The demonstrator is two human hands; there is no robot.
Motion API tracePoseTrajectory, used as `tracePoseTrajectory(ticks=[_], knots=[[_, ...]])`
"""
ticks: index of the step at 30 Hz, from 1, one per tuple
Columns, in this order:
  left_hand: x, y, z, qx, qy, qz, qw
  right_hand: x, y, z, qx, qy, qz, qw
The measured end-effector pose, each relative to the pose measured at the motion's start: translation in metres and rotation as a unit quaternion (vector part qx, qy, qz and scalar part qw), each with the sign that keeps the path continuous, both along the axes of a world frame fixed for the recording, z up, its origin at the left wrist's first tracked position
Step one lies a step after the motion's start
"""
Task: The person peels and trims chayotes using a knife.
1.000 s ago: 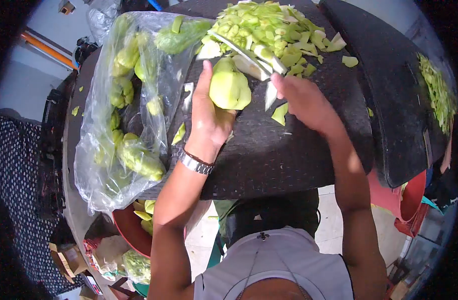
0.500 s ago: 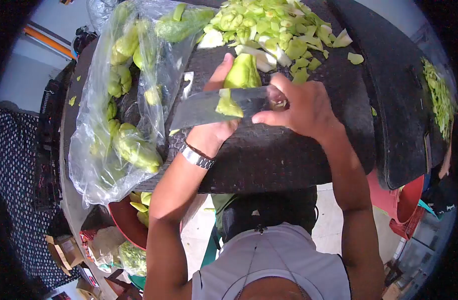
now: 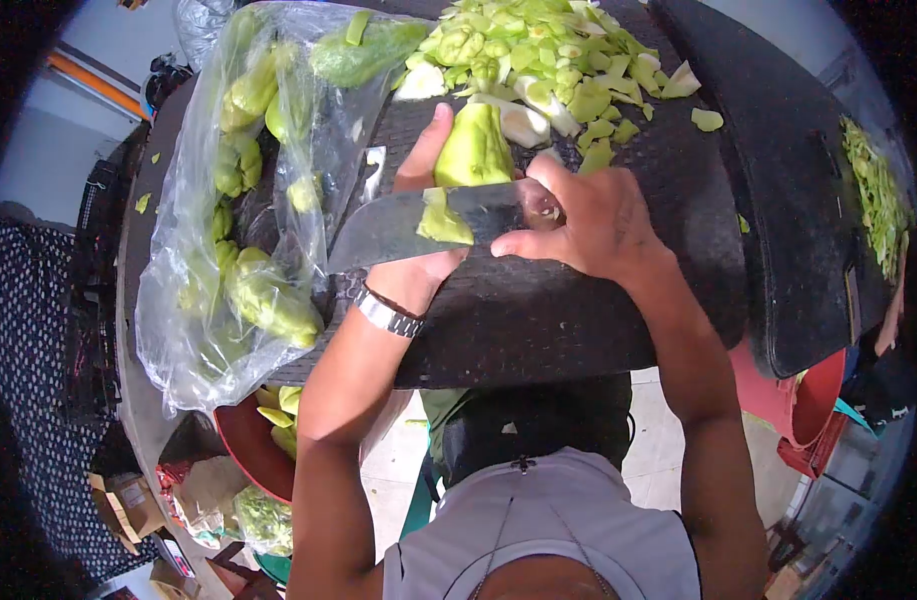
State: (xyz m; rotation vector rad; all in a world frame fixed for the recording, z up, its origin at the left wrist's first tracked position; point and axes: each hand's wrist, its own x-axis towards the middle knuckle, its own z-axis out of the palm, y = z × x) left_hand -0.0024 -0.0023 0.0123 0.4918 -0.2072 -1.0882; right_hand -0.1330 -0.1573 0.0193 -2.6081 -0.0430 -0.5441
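A pale green chayote (image 3: 476, 145) stands out above the knife, gripped in my left hand (image 3: 416, 275); its thumb lies along the fruit's left side. The wide dark blade of the knife (image 3: 373, 232) crosses in front of the chayote and hides its lower part and most of my left fingers. My right hand (image 3: 603, 220) is closed around the knife at its right end. On the flat of the blade sits a cut piece of green peel (image 3: 444, 220). A heap of chayote peelings (image 3: 548, 60) lies beyond both hands on the dark board (image 3: 568, 320).
To the left, a clear plastic bag (image 3: 168, 300) contains several chayotes. A second dark board (image 3: 798, 200) on the right carries shredded green pieces (image 3: 873, 190). Red tubs, one (image 3: 248, 450) at lower left and another (image 3: 813, 410) at lower right, stand below the work surface.
Both hands, the chayote and the knife have shifted slightly left. The blade has dropped a little, and more of the chayote shows above it. The peel piece stays on the blade.
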Motion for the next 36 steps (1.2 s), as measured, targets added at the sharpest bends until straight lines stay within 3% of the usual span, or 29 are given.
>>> tracePoseTrajectory(ticks=[2,3,6,8,16,26,29,32,36], knots=[[0.008,0.001,-0.01,0.012,0.004,0.014,1.0,-0.002,-0.015,0.002,0.005,0.015,-0.043,0.999],[-0.002,0.0,0.004,0.087,-0.02,0.087,0.992,-0.002,-0.02,0.003,0.007,0.021,-0.066,0.998],[-0.003,0.005,0.012,0.084,-0.044,0.082,0.992,-0.002,-0.026,0.005,0.042,0.042,-0.09,0.994],[-0.005,0.001,0.006,0.106,-0.051,0.09,0.989,-0.001,-0.014,0.006,0.033,0.019,-0.048,0.998],[0.001,0.001,0.005,0.06,-0.018,0.058,0.996,-0.001,-0.049,0.001,0.019,0.04,-0.143,0.989],[0.002,0.003,0.005,0.071,-0.02,0.068,0.995,-0.002,-0.042,0.003,-0.014,0.035,-0.161,0.986],[0.006,0.006,0.004,0.068,-0.01,0.044,0.997,0.0,-0.08,0.001,0.001,0.139,-0.293,0.946],[0.005,0.003,0.005,0.085,0.041,0.08,0.992,0.001,-0.07,0.006,0.112,0.13,-0.299,0.939],[0.006,0.001,0.002,0.128,-0.012,0.122,0.984,0.0,-0.04,0.011,0.138,0.105,-0.266,0.948]])
